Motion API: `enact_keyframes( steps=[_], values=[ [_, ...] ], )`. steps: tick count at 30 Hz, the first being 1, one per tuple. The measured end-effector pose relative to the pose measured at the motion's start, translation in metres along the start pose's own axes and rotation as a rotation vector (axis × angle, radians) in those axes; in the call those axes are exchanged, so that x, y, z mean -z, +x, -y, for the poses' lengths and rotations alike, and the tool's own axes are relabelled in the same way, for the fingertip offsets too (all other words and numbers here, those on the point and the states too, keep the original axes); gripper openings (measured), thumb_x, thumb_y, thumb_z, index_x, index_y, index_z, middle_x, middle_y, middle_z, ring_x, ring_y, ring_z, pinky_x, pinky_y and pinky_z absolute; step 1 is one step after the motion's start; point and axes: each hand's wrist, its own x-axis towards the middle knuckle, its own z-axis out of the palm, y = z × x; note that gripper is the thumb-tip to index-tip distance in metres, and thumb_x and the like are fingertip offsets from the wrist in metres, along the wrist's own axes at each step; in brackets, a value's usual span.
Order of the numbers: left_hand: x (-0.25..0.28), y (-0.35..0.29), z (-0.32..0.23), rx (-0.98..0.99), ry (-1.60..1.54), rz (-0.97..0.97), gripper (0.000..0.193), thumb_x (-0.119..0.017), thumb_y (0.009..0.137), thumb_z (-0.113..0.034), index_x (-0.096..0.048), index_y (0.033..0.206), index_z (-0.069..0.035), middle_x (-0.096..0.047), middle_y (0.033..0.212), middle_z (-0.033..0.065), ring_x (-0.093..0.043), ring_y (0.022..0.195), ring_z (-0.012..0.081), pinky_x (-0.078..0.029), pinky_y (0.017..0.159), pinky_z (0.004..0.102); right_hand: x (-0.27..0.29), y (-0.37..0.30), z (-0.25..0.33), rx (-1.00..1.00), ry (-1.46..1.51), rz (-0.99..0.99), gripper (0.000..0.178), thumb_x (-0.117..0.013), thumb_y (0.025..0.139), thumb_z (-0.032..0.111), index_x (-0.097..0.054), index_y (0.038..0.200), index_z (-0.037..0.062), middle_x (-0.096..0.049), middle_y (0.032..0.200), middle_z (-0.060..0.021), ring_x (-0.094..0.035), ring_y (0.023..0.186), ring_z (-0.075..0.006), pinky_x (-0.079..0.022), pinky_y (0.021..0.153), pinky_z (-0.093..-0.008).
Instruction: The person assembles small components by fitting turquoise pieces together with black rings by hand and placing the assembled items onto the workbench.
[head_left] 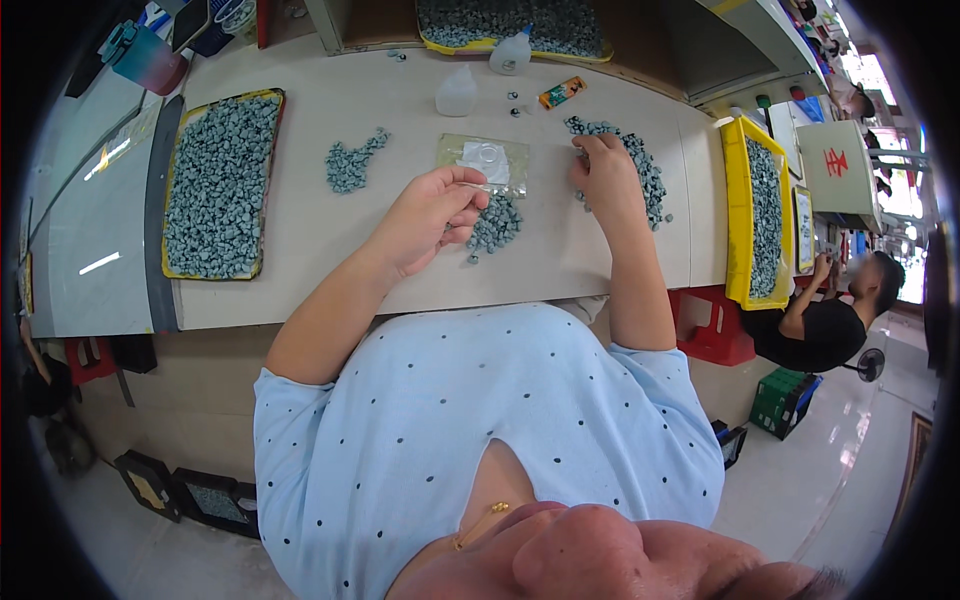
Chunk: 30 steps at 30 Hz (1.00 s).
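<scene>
Bench entry, seated at the pale worktable [300,230]. My left hand [430,215] is curling half-closed just left of the centre heap, thumb and fingertips pinched together as if around one small grey piece. The piece itself is too small to make out, so I cannot say for certain that anything is in the pinch. My right hand [605,175] is lying palm-down on the right-hand heap of grey pieces [640,170], fingers bent and raking at its upper edge; it is touching the pieces rather than gripping any one that I can see.

The centre heap [495,225] is sitting just beside my left fingertips, directly below a clear plastic bag [485,160] that is lying flat with something white inside. A third, smaller heap [350,165] is lying apart to the left, untouched.

State of the work, as I judge it: a good deal is remaining. The yellow tray on my left [220,185] is looking full of the same grey pieces, the yellow tray at the right table edge [760,215] is also holding a layer, and another yellow tray [510,25] is showing full at the far edge. Three loose heaps are out on the table — none cleared.

Two white squeeze bottles [480,75] are standing beyond the bag, and a small orange packet [562,92] is lying beside them. A person in a black shirt [815,325] is working at the next station to my right.
</scene>
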Motion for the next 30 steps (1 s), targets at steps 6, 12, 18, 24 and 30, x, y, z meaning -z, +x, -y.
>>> enact_keyframes(
  steps=[6,12,18,24,30],
  values=[
    [-0.002,-0.001,0.000,0.057,0.043,0.019,0.015,-0.047,0.094,-0.018,-0.051,0.097,-0.004,-0.051,0.075,-0.0003,-0.031,0.052,0.0027,-0.026,0.045,0.0176,0.006,-0.009,0.031,0.010,0.360,-0.034,0.017,-0.062,0.079,0.006,-0.063,0.096,0.0020,-0.058,0.087,-0.0092,-0.059,0.068,-0.0155,-0.048,0.061,-0.0261],
    [-0.009,-0.002,-0.001,0.084,0.142,0.036,0.020,-0.048,0.095,-0.023,-0.055,0.089,-0.005,-0.049,0.070,-0.0026,-0.029,0.051,0.0018,-0.024,0.045,0.0173,0.002,-0.018,0.057,0.080,0.542,-0.033,0.018,-0.065,0.077,0.005,-0.061,0.095,0.0021,-0.060,0.078,-0.0082,-0.059,0.063,-0.0161,-0.047,0.058,-0.0271],
    [-0.006,-0.003,-0.001,0.047,0.158,0.014,0.023,-0.047,0.095,-0.025,-0.056,0.092,-0.005,-0.046,0.070,-0.0038,-0.030,0.052,0.0022,-0.025,0.045,0.0178,0.007,-0.025,0.075,0.099,0.644,0.045,0.018,-0.068,0.077,0.009,-0.062,0.093,0.0032,-0.063,0.075,-0.0077,-0.060,0.063,-0.0147,-0.047,0.058,-0.0255],
    [-0.002,-0.004,-0.001,0.023,0.093,0.050,0.024,-0.047,0.095,-0.027,-0.057,0.090,-0.005,-0.046,0.071,-0.0043,-0.031,0.053,0.0026,-0.025,0.046,0.0182,0.007,-0.023,0.078,0.107,0.628,0.018,0.016,-0.071,0.074,0.009,-0.064,0.087,0.0041,-0.062,0.074,-0.0057,-0.056,0.060,-0.0137,-0.046,0.055,-0.0243],
    [-0.001,-0.004,-0.002,0.018,0.068,0.078,0.023,-0.046,0.095,-0.026,-0.055,0.086,-0.007,-0.043,0.067,-0.0048,-0.029,0.052,0.0032,-0.024,0.045,0.0188,0.002,-0.024,0.075,0.387,0.537,-0.114,0.012,-0.070,0.074,0.005,-0.066,0.085,0.0033,-0.062,0.080,-0.0056,-0.056,0.063,-0.0157,-0.046,0.052,-0.0250]
  ],
)
